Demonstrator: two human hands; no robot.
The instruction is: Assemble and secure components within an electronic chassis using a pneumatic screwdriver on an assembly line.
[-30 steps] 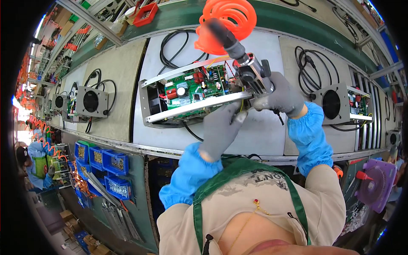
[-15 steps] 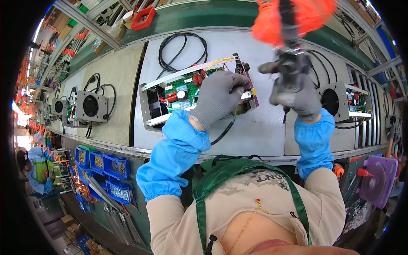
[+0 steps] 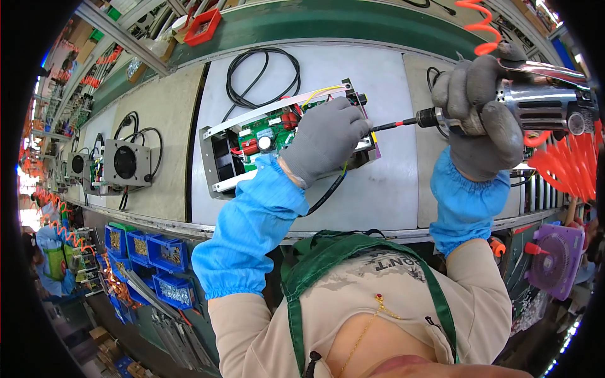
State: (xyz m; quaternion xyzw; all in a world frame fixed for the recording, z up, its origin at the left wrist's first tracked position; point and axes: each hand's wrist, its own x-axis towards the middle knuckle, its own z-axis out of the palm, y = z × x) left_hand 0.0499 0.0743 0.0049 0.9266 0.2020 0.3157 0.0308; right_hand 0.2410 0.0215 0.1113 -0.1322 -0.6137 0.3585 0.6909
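Note:
An open metal unit (image 3: 228, 187) lies on the pale work surface, with a green circuit board (image 3: 257, 130) and a black fan (image 3: 222, 153) inside. My gloved left hand (image 3: 329, 138) rests over its right end, fingers curled and pressed together at the end panel; what they pinch is hidden. A power screwdriver (image 3: 545, 104) lies level in my gloved right hand (image 3: 480, 116), wrapped round its front part. The driver's bit (image 3: 394, 125) points left, its tip beside my left fingertips at the end panel. Below my left hand hangs a black cable (image 3: 329, 195) with a yellow-green wire.
A coiled black cable (image 3: 236, 88) lies behind the unit. More fan units (image 3: 126, 160) stand along the line at left. Blue bins (image 3: 169, 249) of small parts sit at lower left, a red tray (image 3: 203, 28) at the back. An orange coiled hose (image 3: 564, 164) hangs at right.
The screwdriver has swung from upright to level, and its bit has come to the unit's right end. My left hand stays at that end; the unit has shifted slightly left in view.

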